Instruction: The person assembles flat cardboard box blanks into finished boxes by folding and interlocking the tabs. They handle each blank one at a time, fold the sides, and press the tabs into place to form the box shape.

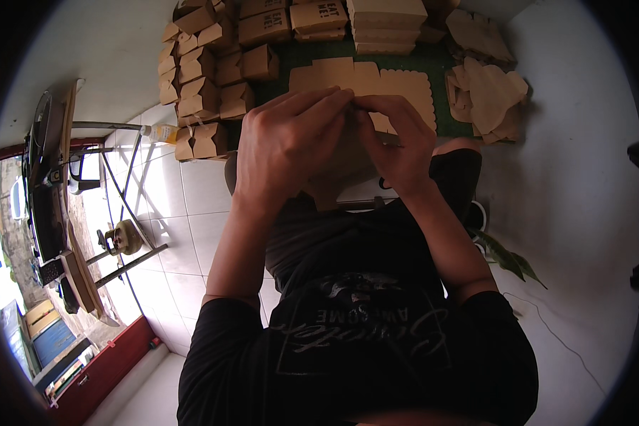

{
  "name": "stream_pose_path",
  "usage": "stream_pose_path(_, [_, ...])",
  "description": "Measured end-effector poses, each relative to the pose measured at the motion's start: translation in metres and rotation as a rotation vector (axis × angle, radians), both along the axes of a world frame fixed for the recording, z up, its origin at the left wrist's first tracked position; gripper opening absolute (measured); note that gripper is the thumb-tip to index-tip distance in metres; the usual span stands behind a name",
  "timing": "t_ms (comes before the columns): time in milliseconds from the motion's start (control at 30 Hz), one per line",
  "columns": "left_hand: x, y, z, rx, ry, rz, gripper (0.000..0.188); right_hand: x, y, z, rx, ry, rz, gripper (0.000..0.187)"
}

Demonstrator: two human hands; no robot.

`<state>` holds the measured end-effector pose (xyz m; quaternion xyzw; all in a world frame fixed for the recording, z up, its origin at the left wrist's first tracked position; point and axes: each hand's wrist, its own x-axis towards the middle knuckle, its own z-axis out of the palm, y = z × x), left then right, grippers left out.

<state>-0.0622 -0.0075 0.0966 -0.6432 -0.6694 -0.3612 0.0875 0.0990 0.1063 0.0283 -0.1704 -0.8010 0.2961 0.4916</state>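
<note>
A dark brown cardboard piece (346,157) hangs between my hands above my lap, its lower flap reaching down between my wrists. My left hand (284,138) is closed at its upper left edge, fingers together and pointing right. My right hand (402,138) pinches at the upper right, thumb and forefinger bent toward each other. The fingertips of both hands nearly meet at the top. Just beyond them, a flat brown box blank (405,84) with a scalloped edge lies on the green mat (270,91). Whether it joins the held piece is hidden by my hands.
Folded brown boxes (197,98) are stacked at the far left, with printed boxes (264,30) behind. A pile of box trays (383,25) stands at the back. Loose flat cardboard (491,96) lies at the right. A bottle (160,133) is beside the left stack.
</note>
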Motion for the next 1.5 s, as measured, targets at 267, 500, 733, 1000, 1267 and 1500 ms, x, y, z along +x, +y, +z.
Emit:
stream_pose_path(267, [-0.002,0.003,-0.006,0.022,-0.010,-0.010,0.027,0.001,0.000,-0.001,0.016,-0.011,-0.008,0.023])
stream_pose_path(500, [0.002,0.005,-0.002,-0.038,-0.034,-0.002,0.026,0.001,0.000,-0.003,-0.001,-0.022,-0.050,0.021])
stream_pose_path(733, [0.002,0.008,-0.001,-0.105,-0.068,0.015,0.026,-0.002,-0.007,-0.006,-0.065,0.008,-0.093,0.019])
stream_pose_path(1000, [0.003,0.008,-0.006,-0.096,-0.079,0.003,0.023,-0.001,-0.003,-0.005,-0.114,-0.057,-0.055,0.020])
stream_pose_path(1267, [0.004,0.008,-0.009,-0.039,-0.083,0.002,0.022,0.005,-0.001,-0.001,0.019,-0.076,-0.069,0.021])
stream_pose_path(1500, [0.009,0.009,-0.007,-0.020,-0.074,0.065,0.015,0.000,-0.001,0.000,-0.106,-0.056,-0.043,0.018])
